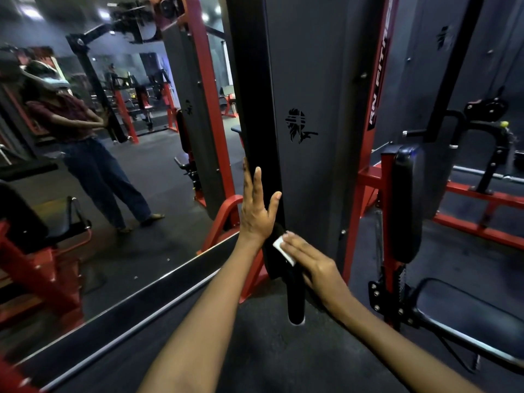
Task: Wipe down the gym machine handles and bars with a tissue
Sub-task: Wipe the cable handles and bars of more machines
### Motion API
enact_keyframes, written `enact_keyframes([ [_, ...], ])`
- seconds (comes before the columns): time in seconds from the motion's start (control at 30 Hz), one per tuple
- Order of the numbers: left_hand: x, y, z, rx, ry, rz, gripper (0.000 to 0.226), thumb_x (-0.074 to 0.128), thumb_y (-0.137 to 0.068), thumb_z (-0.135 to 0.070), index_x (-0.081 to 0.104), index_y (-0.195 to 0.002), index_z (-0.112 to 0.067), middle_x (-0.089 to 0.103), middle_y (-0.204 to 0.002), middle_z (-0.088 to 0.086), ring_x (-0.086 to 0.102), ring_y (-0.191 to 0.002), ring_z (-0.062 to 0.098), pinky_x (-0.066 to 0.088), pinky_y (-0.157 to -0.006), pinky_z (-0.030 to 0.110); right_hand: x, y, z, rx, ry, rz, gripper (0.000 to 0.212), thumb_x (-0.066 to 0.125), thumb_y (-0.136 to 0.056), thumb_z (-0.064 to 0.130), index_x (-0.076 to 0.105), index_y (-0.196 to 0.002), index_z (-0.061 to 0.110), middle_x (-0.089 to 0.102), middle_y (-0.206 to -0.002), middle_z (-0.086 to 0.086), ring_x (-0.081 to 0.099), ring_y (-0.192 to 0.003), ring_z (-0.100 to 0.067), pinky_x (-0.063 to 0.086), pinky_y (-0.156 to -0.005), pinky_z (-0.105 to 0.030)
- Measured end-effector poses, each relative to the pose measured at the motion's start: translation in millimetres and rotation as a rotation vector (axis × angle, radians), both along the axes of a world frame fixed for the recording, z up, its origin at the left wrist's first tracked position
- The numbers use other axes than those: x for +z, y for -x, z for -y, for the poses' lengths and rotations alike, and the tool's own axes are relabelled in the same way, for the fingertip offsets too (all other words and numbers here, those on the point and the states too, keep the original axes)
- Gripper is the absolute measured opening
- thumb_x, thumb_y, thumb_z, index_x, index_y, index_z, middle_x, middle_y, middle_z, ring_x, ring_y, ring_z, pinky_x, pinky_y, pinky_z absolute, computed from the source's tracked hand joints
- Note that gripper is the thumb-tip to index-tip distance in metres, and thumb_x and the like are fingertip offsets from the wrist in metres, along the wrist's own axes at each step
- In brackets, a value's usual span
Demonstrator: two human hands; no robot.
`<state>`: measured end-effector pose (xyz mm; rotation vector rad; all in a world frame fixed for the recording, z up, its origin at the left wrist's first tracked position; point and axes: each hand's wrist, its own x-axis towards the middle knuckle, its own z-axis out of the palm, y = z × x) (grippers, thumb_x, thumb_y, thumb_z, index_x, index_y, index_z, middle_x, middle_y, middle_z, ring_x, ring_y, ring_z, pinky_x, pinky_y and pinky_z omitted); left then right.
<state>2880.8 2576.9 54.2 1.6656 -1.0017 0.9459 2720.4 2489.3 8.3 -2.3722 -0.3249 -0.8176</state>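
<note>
White tissue [284,249]: a small folded pad, pressed flat against the black padded handle [283,268] low on the gym machine.
My right hand [314,265]: fingers straight and together, lying over the tissue and pushing it onto the handle; grip released, not curled round anything.
My left hand [256,207]: fingers spread and straight, palm resting against the black upright post [255,103] just above the handle; grip released, holding nothing.
Machine frame [368,165]: red steel bars beside a dark grey panel.
Mirror [99,137]: on my left, reflecting a standing person.
Seat pad [467,316]: black, at my lower right.
</note>
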Motion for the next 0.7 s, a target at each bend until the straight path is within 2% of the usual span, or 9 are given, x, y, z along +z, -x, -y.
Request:
enact_keyframes([
  [0.1,-2,0,-1,0.008,-0.01,-0.045,0.067,0.033,-0.1,-0.05,-0.014,-0.147,-0.051,-0.02,-0.155,-0.03,0.001,-0.144,0.0,0.014,-0.108,0.002,-22,27,6,0.043,0.001,0.051,0.044,0.056,-0.092,0.007,0.049,-0.135,0.005,0.042,-0.146,-0.005,0.037,-0.137,-0.015,0.029,-0.113,-0.031],
  [0.23,-4,-2,0,0.002,0.014,-0.036,0.066,0.034,-0.1,-0.049,-0.012,-0.147,-0.051,-0.017,-0.155,-0.03,0.003,-0.143,0.001,0.014,-0.11,0.003,10,5,8,-0.024,0.013,0.145,0.033,0.044,-0.095,0.014,0.061,-0.122,0.006,0.056,-0.13,-0.006,0.049,-0.125,-0.015,0.037,-0.108,-0.027],
  [0.37,-1,-2,0,0.009,0.024,-0.008,0.067,0.036,-0.101,-0.046,-0.009,-0.149,-0.048,-0.015,-0.156,-0.029,0.004,-0.141,-0.007,0.015,-0.105,-0.003,30,-28,5,0.053,0.203,-0.051,0.039,0.046,-0.087,0.011,0.062,-0.122,0.006,0.056,-0.133,-0.009,0.045,-0.13,-0.019,0.035,-0.109,-0.029],
  [0.47,-4,-5,-2,0.017,0.011,-0.002,0.067,0.036,-0.1,-0.045,-0.01,-0.148,-0.049,-0.014,-0.157,-0.026,0.002,-0.14,-0.014,0.014,-0.103,-0.005,15,-7,15,0.127,0.276,-0.059,0.038,0.043,-0.094,0.014,0.058,-0.128,0.005,0.05,-0.139,-0.008,0.037,-0.136,-0.018,0.024,-0.115,-0.026],
  [0.5,-4,-5,-2,0.023,0.008,-0.009,0.066,0.035,-0.1,-0.046,-0.011,-0.148,-0.05,-0.011,-0.16,-0.019,0.001,-0.14,-0.015,0.013,-0.103,-0.006,4,2,20,0.16,0.33,-0.039,0.036,0.041,-0.099,0.015,0.057,-0.128,0.005,0.048,-0.141,-0.007,0.034,-0.138,-0.017,0.022,-0.116,-0.028],
  [0.6,-7,-4,-2,0.009,0.006,-0.057,0.066,0.035,-0.099,-0.047,-0.011,-0.146,-0.053,0.013,-0.155,0.028,-0.003,-0.14,-0.016,0.01,-0.105,-0.004,-28,26,30,0.24,0.625,0.061,0.036,0.032,-0.103,0.015,0.061,-0.123,0.004,0.05,-0.139,-0.006,0.032,-0.139,-0.02,0.02,-0.117,-0.037],
  [0.63,-7,-3,-3,0.009,0.008,-0.065,0.066,0.035,-0.099,-0.046,-0.011,-0.146,-0.054,0.016,-0.151,0.035,-0.004,-0.14,-0.016,0.009,-0.106,-0.003,-32,27,32,0.254,0.7,0.101,0.035,0.033,-0.103,0.013,0.063,-0.12,0.005,0.053,-0.136,-0.006,0.034,-0.138,-0.02,0.02,-0.117,-0.038],
  [0.67,-7,-3,-2,0.013,0.012,-0.064,0.067,0.036,-0.099,-0.045,-0.011,-0.146,-0.054,0.017,-0.152,0.034,-0.004,-0.14,-0.016,0.009,-0.106,-0.002,-30,24,32,0.254,0.714,0.127,0.035,0.033,-0.103,0.012,0.064,-0.117,0.004,0.057,-0.132,-0.007,0.037,-0.136,-0.021,0.021,-0.117,-0.038],
  [0.7,-6,-3,-2,0.015,0.018,-0.056,0.067,0.036,-0.099,-0.045,-0.011,-0.146,-0.055,0.013,-0.156,0.026,-0.003,-0.14,-0.015,0.01,-0.107,-0.001,-24,18,30,0.237,0.678,0.161,0.035,0.034,-0.103,0.011,0.065,-0.115,0.002,0.06,-0.128,-0.008,0.04,-0.134,-0.022,0.023,-0.116,-0.037],
])
